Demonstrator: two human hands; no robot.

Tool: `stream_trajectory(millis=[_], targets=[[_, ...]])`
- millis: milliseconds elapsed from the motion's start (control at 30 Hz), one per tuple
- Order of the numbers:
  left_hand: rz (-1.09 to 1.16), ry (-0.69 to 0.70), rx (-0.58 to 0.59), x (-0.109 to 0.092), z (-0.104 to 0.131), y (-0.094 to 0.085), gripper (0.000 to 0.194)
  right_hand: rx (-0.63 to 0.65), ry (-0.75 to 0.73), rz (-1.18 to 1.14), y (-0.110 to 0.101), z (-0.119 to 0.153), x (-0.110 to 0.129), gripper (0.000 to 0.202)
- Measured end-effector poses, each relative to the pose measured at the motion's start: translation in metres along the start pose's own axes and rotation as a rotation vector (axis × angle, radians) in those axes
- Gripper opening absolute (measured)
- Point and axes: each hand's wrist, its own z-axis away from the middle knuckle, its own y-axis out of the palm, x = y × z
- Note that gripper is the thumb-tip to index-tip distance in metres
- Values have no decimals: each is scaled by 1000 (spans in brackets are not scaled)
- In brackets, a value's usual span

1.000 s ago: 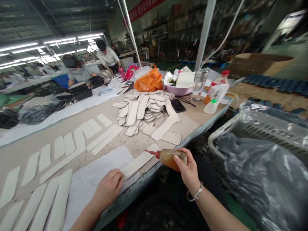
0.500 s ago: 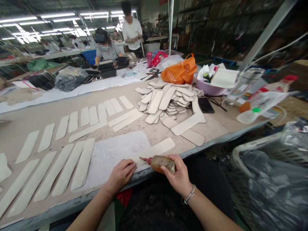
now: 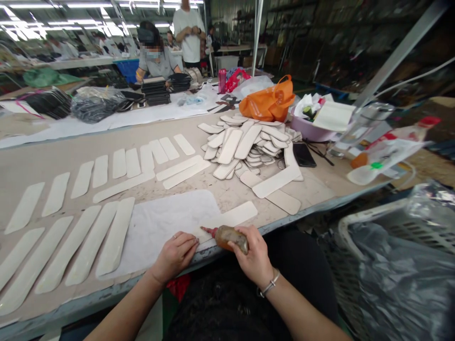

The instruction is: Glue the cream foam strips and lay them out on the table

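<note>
My right hand [image 3: 253, 253] is wrapped round a brownish glue bottle [image 3: 232, 238] with a red nozzle. The bottle lies tilted, its tip pointing left over a long cream strip [image 3: 236, 215] with rounded ends. At the strip's near left end, my left hand [image 3: 177, 255] has its fingers closed together on it by the table edge; the thumb is mostly hidden. Beneath the strip lies a white sheet [image 3: 159, 227]. To the left, several glossy cream strips [image 3: 83, 251] are laid side by side, some overlapping the sheet.
A heap of cream pieces [image 3: 245, 142] sits mid-table, beside a black phone [image 3: 304, 155]. Beyond are an orange bag [image 3: 266, 102] and a purple basin [image 3: 313, 130]. A plastic crate [image 3: 377, 215] stands at right below the table. Co-workers [image 3: 156, 61] are across the table.
The glue bottle and my right hand have shifted slightly left, bringing the nozzle tip nearer the strip's left end. My left hand stays at that end. The whole view has shifted slightly.
</note>
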Motion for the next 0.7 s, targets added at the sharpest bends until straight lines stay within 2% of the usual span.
stream_trajectory(millis=[400, 533, 700], targets=[[-21, 40, -43, -2, -5, -1, 14, -325, 99, 294, -65, -4, -39, 23], [-13, 66, -57, -3, -7, -2, 17, -359, 110, 347, -71, -5, -42, 23], [-14, 28, -44, -1, -3, -1, 17, -352, 81, 254, -63, -5, -32, 25]])
